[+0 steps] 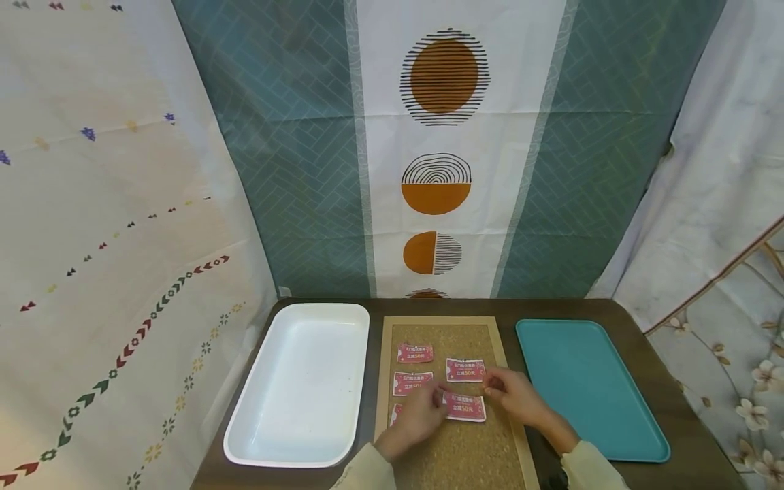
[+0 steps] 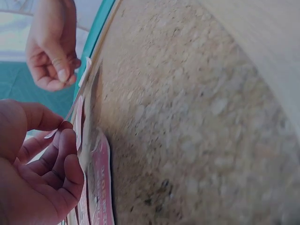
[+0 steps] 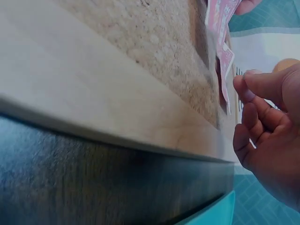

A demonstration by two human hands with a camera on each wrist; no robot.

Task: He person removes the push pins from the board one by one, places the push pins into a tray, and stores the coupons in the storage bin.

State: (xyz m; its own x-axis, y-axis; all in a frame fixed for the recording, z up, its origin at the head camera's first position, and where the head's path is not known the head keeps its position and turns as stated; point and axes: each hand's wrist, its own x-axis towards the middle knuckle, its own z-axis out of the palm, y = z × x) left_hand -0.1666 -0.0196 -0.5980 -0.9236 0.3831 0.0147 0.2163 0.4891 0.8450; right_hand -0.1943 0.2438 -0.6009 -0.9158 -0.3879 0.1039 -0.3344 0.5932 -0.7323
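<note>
Several pink coupons with white and yellow print are on a cork board [image 1: 450, 456] with a wooden frame. My left hand [image 1: 420, 413] pinches the left edge of the lower right coupon [image 1: 465, 407] between thumb and forefinger, as the left wrist view of the hand [image 2: 40, 164] also shows. To the right of that coupon, my right hand [image 1: 517, 395] has its fingers curled, thumb tip against forefinger. In the right wrist view, nothing shows between the fingertips of this hand [image 3: 272, 112]. Above sits another coupon [image 1: 465, 371]. The left hand partly covers the left-column coupons [image 1: 413, 383].
A white tray [image 1: 300, 456] lies left of the board, and a teal tray [image 1: 594, 388] lies to its right. All three are on a dark brown table [image 1: 692, 435]. Patterned cloths hang behind and at both sides. Another coupon [image 1: 415, 353] is at the board's upper left.
</note>
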